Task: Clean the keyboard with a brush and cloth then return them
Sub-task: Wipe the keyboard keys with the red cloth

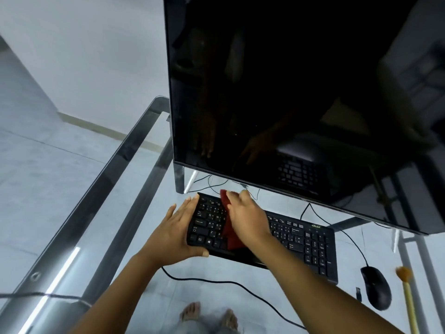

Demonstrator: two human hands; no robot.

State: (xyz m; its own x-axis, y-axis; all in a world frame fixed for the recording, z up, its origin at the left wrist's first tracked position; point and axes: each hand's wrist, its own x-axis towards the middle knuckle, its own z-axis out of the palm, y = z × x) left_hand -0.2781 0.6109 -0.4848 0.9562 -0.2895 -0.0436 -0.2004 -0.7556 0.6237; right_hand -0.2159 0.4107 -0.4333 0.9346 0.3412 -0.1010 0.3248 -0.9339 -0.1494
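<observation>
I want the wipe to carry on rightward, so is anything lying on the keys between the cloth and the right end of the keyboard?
Nothing visible does. The right hand presses the red cloth onto the left part of the keyboard; the keys to its right are bare. The mouse and brush lie off it.

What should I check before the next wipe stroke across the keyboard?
1. Keyboard braced: left hand clamps its left end. Ok.
2. Red cloth under right hand, touching the keys. Ok.
3. Stroke path to the right: remaining keys are uncovered. Ok.
4. Monitor bottom edge hangs close behind the right hand's fingertips. Cannot tell clearance.
5. Brush put aside, right of the mouse, off the keyboard. Ok.
6. Dust left on keys: too blurred. Cannot tell.
</observation>
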